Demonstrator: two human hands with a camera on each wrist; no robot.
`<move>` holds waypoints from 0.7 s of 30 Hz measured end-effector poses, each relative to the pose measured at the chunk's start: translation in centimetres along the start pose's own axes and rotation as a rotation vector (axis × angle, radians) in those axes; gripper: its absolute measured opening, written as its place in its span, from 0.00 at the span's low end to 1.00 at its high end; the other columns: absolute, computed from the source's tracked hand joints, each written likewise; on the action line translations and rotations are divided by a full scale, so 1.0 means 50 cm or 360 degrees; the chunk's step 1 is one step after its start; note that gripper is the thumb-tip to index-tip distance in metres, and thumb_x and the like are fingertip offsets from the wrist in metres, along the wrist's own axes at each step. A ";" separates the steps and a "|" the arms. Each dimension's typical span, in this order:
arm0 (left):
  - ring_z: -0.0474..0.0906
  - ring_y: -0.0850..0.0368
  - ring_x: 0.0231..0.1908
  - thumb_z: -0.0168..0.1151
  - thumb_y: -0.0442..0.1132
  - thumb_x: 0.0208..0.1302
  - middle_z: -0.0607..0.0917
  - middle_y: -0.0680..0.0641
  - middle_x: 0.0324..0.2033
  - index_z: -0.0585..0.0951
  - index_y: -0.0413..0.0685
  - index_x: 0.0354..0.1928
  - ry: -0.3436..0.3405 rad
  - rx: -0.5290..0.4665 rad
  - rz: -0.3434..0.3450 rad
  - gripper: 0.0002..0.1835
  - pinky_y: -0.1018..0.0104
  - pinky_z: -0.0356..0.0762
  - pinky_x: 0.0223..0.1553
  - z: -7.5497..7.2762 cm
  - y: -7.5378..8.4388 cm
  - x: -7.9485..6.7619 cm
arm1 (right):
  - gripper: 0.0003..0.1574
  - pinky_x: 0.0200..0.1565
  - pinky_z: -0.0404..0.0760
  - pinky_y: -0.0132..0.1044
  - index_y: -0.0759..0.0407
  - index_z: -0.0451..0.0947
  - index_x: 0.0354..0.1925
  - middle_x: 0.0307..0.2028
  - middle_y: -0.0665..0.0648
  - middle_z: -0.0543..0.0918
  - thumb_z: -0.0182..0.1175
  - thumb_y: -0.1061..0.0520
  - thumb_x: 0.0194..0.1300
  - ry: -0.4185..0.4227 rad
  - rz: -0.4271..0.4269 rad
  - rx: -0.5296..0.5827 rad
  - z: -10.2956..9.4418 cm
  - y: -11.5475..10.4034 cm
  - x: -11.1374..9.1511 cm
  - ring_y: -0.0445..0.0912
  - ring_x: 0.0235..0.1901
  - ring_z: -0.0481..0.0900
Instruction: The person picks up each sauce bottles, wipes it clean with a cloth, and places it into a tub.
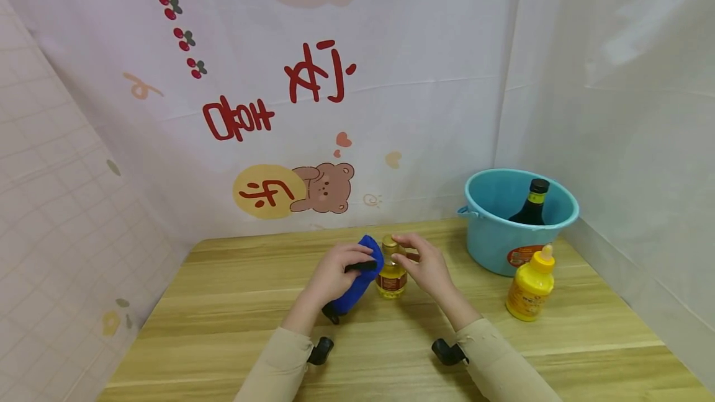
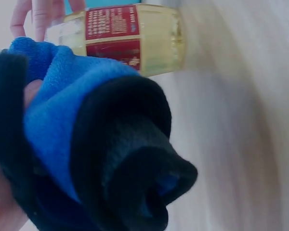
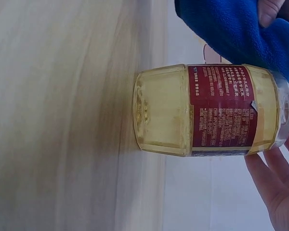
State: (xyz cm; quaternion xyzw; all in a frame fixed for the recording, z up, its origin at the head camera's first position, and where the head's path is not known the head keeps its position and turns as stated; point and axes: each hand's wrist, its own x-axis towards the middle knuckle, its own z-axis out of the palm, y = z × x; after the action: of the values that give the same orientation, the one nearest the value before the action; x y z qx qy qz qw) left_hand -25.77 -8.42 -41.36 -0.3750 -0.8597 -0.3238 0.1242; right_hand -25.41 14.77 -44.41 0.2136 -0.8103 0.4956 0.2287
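A small clear bottle of yellow oil [image 1: 391, 283] with a red label [image 3: 222, 107] stands upright on the wooden table. My right hand [image 1: 427, 265] holds it by the neck, thumb and fingers near the gold cap. To the left of the bottle, my left hand [image 1: 333, 273] grips a bunched blue cloth [image 1: 357, 287] with black edging. The cloth's upper end lies against or just beside the bottle's neck. In the left wrist view, the folded cloth [image 2: 82, 110] covers part of the bottle [image 2: 159, 38] and most of the left hand.
A light blue bucket [image 1: 486, 244] stands at the back right with a dark, black-capped bottle [image 1: 530, 209] inside. In front of it is a yellow squeeze bottle [image 1: 529, 290] with a pointed tip. A printed white curtain [image 1: 424, 110] hangs behind the table [image 1: 234, 303].
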 end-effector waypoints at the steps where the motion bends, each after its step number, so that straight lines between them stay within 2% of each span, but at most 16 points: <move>1: 0.76 0.48 0.57 0.66 0.21 0.57 0.84 0.50 0.52 0.88 0.47 0.47 0.0010 -0.0014 0.0001 0.19 0.50 0.71 0.62 0.002 -0.002 -0.003 | 0.23 0.44 0.84 0.56 0.57 0.80 0.53 0.52 0.59 0.83 0.68 0.67 0.60 0.0001 0.0005 -0.0001 0.000 -0.001 0.000 0.57 0.51 0.82; 7: 0.77 0.47 0.57 0.67 0.20 0.55 0.85 0.49 0.51 0.89 0.45 0.45 0.0088 -0.0108 0.0004 0.18 0.50 0.74 0.60 0.015 -0.013 -0.019 | 0.22 0.44 0.84 0.55 0.57 0.80 0.54 0.52 0.59 0.83 0.68 0.66 0.60 -0.0003 0.0016 -0.0018 0.001 -0.001 0.000 0.57 0.50 0.82; 10: 0.77 0.48 0.57 0.67 0.19 0.54 0.85 0.49 0.51 0.89 0.45 0.45 0.0086 -0.0129 -0.0007 0.18 0.51 0.74 0.60 0.025 -0.021 -0.027 | 0.22 0.44 0.84 0.54 0.57 0.80 0.54 0.52 0.59 0.83 0.68 0.66 0.60 0.0000 0.0027 -0.0026 0.002 -0.001 0.000 0.57 0.50 0.82; 21: 0.78 0.45 0.55 0.67 0.19 0.53 0.85 0.47 0.50 0.89 0.44 0.43 0.0096 -0.0087 -0.0027 0.18 0.48 0.75 0.58 0.051 -0.037 -0.047 | 0.22 0.44 0.84 0.56 0.57 0.80 0.53 0.51 0.59 0.83 0.69 0.66 0.60 0.0010 0.0041 -0.0029 0.002 -0.006 0.000 0.58 0.50 0.81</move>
State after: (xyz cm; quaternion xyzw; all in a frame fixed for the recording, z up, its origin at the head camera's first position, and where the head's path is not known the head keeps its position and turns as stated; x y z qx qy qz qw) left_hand -25.44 -9.01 -45.23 -0.3611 -0.8495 -0.3594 0.1371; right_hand -25.25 14.56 -44.22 0.1995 -0.8167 0.4917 0.2269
